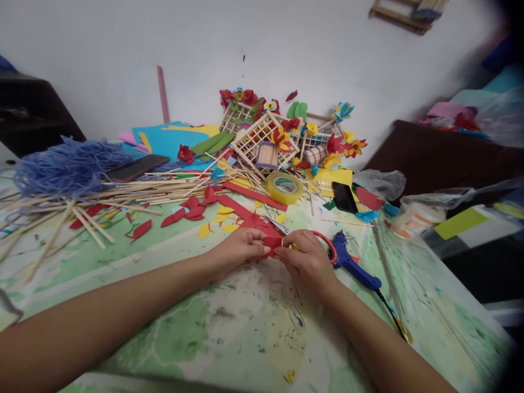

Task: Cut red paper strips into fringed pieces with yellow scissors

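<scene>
My left hand (241, 246) pinches a folded piece of red paper (273, 243) between thumb and fingers. My right hand (306, 263) meets the paper from the other side and grips a pair of red-handled scissors (323, 244). The scissors' steel blades (275, 224) point up and left past the paper, and part of the handle is hidden by my fingers. Just right of my right hand lies a blue hot glue gun (352, 262). Yellow paper scraps (219, 224) and red paper strips (245, 218) lie just ahead of my hands.
A green-and-white oilcloth (245, 338) covers the table. Farther back are wooden sticks (123, 191), blue yarn (67, 166), a tape roll (284, 187), a black phone (344, 197), and wooden lattice frames (262, 142) with paper flowers. A white wall stands behind.
</scene>
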